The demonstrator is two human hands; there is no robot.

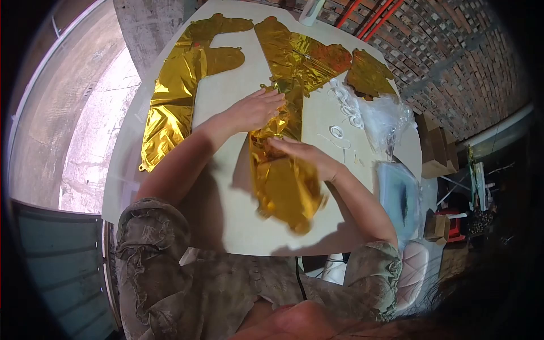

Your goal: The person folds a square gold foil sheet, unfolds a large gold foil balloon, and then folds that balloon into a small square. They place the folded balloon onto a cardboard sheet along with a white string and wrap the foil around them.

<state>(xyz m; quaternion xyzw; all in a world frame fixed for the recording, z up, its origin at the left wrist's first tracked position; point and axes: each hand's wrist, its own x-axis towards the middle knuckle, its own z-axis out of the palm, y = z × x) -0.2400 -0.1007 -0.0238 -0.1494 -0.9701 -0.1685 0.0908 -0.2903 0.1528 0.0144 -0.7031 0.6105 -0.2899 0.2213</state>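
A gold foil piece [286, 181] lies lengthwise in front of me on the pale table [226, 226], its near end blurred by motion. My left hand [262, 109] rests flat on its far part, fingers stretched out. Nearer to me, my right hand [309, 156] lies across the foil with its fingers extended; its edges are slightly blurred. Beyond my hands, another gold foil piece [277, 45] touches or overlaps the far end of this one. A large gold foil shape [175, 90] with rounded arms lies flat to the left.
At the right are a folded gold foil piece [369, 75], a clear plastic bag [388, 122], white rings or coils [336, 131] and a stack of clear plastic packets [398, 198]. Cardboard boxes [435, 147] stand beyond the table's right edge. A white object [311, 11] is at the far edge.
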